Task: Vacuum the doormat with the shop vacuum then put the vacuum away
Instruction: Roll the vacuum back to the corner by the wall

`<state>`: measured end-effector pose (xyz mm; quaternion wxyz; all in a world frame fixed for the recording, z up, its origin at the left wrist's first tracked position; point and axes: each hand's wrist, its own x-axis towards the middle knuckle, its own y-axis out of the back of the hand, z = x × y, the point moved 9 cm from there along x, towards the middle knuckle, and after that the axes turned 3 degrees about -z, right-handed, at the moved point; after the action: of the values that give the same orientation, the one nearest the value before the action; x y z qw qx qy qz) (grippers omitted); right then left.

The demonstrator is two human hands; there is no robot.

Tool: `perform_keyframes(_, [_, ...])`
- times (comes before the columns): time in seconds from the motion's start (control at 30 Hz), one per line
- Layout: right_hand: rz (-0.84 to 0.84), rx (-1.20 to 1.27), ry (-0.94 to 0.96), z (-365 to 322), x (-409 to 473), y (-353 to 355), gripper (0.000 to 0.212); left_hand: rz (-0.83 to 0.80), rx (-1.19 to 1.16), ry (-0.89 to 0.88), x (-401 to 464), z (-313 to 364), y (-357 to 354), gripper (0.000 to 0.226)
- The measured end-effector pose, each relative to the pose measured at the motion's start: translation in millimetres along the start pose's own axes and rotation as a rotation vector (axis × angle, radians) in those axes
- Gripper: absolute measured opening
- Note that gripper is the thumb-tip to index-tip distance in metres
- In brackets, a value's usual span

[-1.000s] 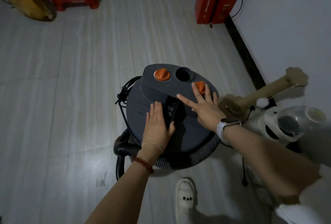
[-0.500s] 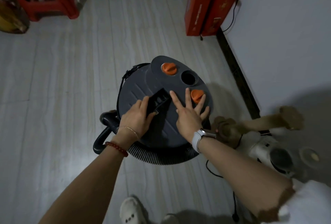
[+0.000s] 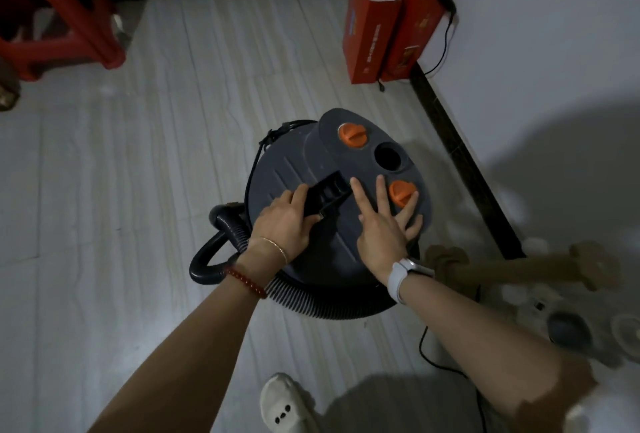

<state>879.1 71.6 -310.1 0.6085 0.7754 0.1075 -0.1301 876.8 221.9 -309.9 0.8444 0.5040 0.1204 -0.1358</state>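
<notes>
Grey shop vacuum [image 3: 322, 169]: left hand [image 3: 284, 221] grips handle [image 3: 327, 195], right hand [image 3: 384, 228] flat; red boxes [image 3: 384, 17] beyond.

Home rm w/ tiled floor [image 3: 138, 162]; red plastic stool [image 3: 69, 17]; cat scratcher [image 3: 519, 270]

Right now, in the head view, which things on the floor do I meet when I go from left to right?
Red stool → loop of black hose → shop vacuum, with the left hand and then the right hand on its lid → red boxes by the wall.
</notes>
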Motion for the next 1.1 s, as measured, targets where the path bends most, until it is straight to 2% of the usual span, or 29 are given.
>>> perform_keyframes(0.2, [-0.034,-0.077,0.206,-48,55,7,0.078,0.132,-0.117,0.136,11,-38,26,0.053])
perform_keyframes(0.4, [-0.09,-0.167,0.367,-95,112,12,0.089,0.185,-0.155,0.202,35,-65,50,0.057])
perform_keyframes(0.73, [-0.12,-0.263,0.554,-83,214,54,0.085,0.171,-0.338,0.208,123,-29,63,0.059])
perform_keyframes(0.9, [-0.121,-0.283,0.594,-73,294,85,0.083,0.234,-0.459,0.17,204,-7,83,0.059])
perform_keyframes(1.1, [-0.103,-0.243,0.513,-91,374,111,0.079,0.244,-0.366,0.189,290,-23,123,0.056])
